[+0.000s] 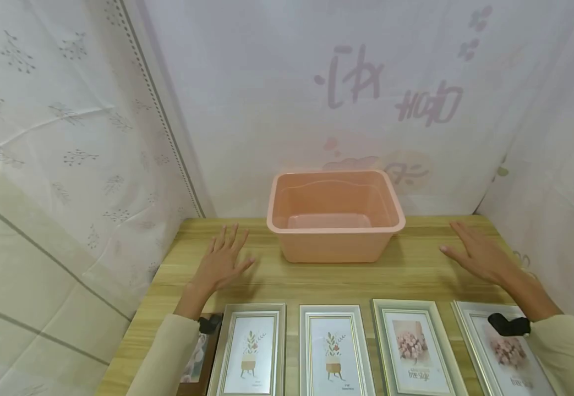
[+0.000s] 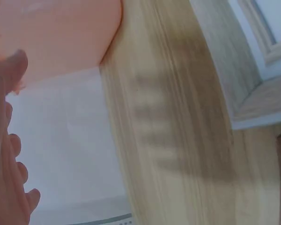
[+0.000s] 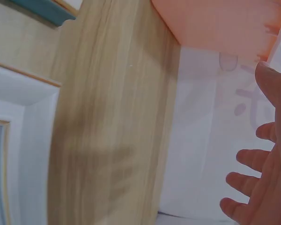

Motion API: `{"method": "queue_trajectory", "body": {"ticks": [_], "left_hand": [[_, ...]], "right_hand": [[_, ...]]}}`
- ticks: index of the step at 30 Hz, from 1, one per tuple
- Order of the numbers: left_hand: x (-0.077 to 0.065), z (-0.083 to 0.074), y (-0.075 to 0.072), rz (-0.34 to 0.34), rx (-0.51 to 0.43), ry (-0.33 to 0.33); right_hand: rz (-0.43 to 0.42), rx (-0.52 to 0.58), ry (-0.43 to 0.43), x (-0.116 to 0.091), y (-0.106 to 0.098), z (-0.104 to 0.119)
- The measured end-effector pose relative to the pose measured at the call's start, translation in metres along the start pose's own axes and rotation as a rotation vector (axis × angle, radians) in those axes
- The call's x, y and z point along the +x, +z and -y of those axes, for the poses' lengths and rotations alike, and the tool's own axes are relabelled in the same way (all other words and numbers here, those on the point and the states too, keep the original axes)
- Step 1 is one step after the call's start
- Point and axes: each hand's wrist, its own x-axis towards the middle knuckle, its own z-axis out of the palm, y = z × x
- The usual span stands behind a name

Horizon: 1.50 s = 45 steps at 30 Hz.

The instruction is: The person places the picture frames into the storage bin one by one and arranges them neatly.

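Note:
A pink plastic basin [image 1: 333,245] stands at the back middle of the wooden table, its inside bare. To its left, my left hand [image 1: 221,263] is held over the table with fingers spread, holding nothing. On the other side my right hand [image 1: 482,256] is stretched out flat, also with nothing in it. Both wrist views show the thumbs toward the basin and apart from it, the left hand [image 2: 7,140] and the right hand [image 3: 267,154] each casting a shadow on the wood.
Along the near edge lie several picture frames: two with plant prints [image 1: 250,352] [image 1: 335,352], two with flower prints [image 1: 417,352] [image 1: 507,357]. A brown frame [image 1: 207,363] lies partly under the left forearm. Printed cloth [image 1: 247,110] hangs behind and at both sides.

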Motion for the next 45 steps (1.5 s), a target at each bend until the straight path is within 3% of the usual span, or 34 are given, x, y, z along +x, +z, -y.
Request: {"method": "queue_trajectory", "body": {"ticks": [4,11,16,21,29,34,45], "left_hand": [[0.006,-0.002,-0.004,-0.02,-0.055,-0.001],[0.026,-0.011,-0.014,-0.124,-0.35,0.018],[0.041,-0.018,-0.021,-0.142,-0.488,0.022],[0.051,-0.024,-0.022,-0.157,-0.517,0.038],[0.067,-0.033,-0.021,-0.167,-0.58,0.002],[0.078,-0.04,-0.009,-0.126,-0.602,0.014],[0.086,-0.041,-0.003,-0.076,-0.75,-0.075]], "right_hand": [[0.016,0.068,0.003,-0.009,0.004,-0.008],[0.071,0.17,0.057,-0.034,0.015,-0.024],[0.108,0.214,0.11,-0.053,0.021,-0.031],[0.132,0.191,0.122,-0.066,0.022,-0.039],[0.151,0.157,0.14,-0.092,0.03,-0.054],[0.147,0.15,0.163,-0.11,0.033,-0.066],[0.099,0.11,0.158,-0.127,0.035,-0.09]]}}
